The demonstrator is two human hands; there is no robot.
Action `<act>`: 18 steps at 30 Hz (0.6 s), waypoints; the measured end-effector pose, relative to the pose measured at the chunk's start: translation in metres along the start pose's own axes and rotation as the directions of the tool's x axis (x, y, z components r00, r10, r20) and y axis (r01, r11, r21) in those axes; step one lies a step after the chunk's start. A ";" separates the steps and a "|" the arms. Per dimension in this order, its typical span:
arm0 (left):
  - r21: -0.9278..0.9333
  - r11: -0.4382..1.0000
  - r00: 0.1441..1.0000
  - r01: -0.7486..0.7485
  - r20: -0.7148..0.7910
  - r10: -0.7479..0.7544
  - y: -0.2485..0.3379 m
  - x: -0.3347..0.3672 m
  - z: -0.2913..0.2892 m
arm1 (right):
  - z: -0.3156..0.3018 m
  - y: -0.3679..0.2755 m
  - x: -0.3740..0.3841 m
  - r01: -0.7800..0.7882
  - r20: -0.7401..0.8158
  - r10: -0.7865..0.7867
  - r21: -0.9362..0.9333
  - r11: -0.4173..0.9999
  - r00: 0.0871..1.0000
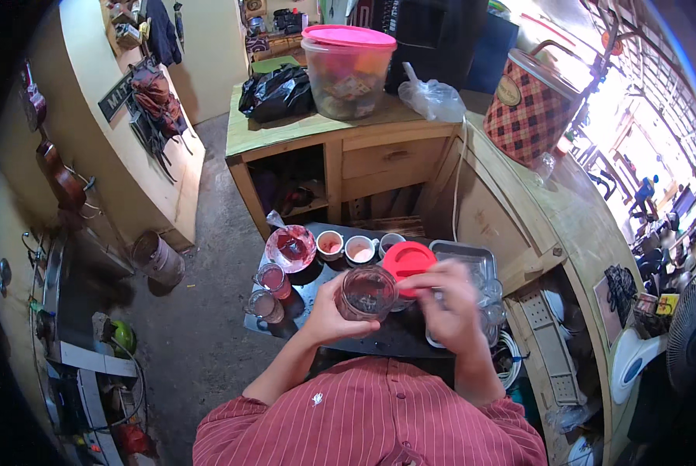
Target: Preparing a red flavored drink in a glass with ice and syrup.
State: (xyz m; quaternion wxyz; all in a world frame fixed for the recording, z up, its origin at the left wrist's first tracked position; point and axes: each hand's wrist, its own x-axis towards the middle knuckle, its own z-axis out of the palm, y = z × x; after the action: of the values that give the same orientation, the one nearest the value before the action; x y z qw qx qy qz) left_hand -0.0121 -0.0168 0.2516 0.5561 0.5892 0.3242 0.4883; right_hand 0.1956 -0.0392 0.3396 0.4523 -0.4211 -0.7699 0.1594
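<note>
My left hand [332, 317] is wrapped around a clear, wide-mouthed glass [369, 295], tilted so its round opening faces up toward me. My right hand [450, 307] is just right of the glass, its fingers reaching toward the rim and smeared by motion; whether it holds anything is unclear. Behind that hand sits a red round lid [407, 260] on a container. A glass mug of pink liquid [273, 281] and another glass mug [265, 307] stand at the left. Farther back are a bowl with dark red contents [290, 247], two white cups [330, 245] and a third cup [390, 242].
These stand on a low dark table [317, 278]. At its right, a metal tray [472, 255] holds several clear glasses [491, 292]. A wooden counter [286, 136] behind carries a pink-lidded tub [349, 78], a black bag [276, 93] and a checkered jug [530, 109].
</note>
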 end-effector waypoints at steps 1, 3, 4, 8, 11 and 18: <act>0.000 1.000 1.000 0.005 -0.004 -0.005 -0.001 0.000 -0.004 | 0.011 0.005 0.004 0.019 0.181 -0.003 -0.087 0.996 0.983; 0.089 0.995 0.995 -0.038 0.093 0.030 -0.002 0.002 -0.015 | 0.027 0.020 0.010 0.023 0.274 -0.028 0.022 1.000 0.961; 0.161 0.986 0.994 -0.050 0.108 0.033 -0.005 0.001 -0.020 | 0.026 0.021 0.014 -0.065 0.143 0.053 0.078 0.995 0.988; 0.242 0.968 0.996 0.064 0.041 -0.076 -0.024 -0.001 -0.032 | 0.045 0.026 0.016 -0.174 0.073 0.172 0.022 0.984 0.982; 0.415 0.905 0.995 0.098 -0.011 -0.103 -0.042 -0.004 -0.043 | 0.074 0.042 0.011 -0.137 0.368 0.186 -0.156 0.978 0.911; 0.755 0.655 0.997 0.023 -0.067 0.042 -0.077 -0.008 -0.064 | 0.135 0.081 -0.034 -0.657 0.411 0.534 0.265 0.706 0.739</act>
State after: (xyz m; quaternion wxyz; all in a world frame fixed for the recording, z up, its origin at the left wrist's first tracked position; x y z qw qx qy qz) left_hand -0.0619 0.0108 0.1689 0.2458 0.7490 0.5161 0.3350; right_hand 0.1325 0.0003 0.1969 0.3259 -0.5201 -0.6009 0.5121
